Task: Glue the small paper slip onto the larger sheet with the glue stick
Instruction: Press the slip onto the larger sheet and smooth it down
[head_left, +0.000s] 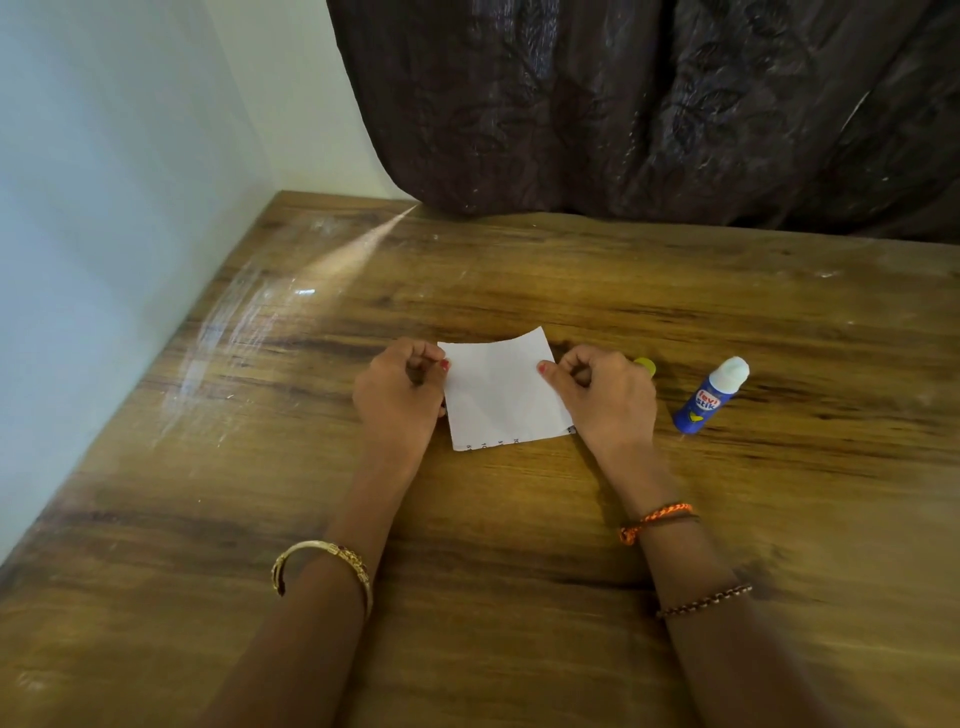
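A white paper (498, 395) lies on the wooden table (467, 545) between my hands, its far edge curling up. Printed digits show along its near edge, where a second layer peeks out at the right corner. My left hand (400, 400) pinches the paper's left edge with thumb and fingers. My right hand (602, 400) pinches the right edge the same way. The blue glue stick (710, 395) lies uncapped on its side to the right of my right hand, white glue tip pointing away. Its yellow cap (645, 365) shows just behind my right hand.
A pale wall (104, 234) runs along the table's left edge. A dark patterned curtain (649, 104) hangs over the table's far edge. Bangles and thread bracelets sit on both wrists.
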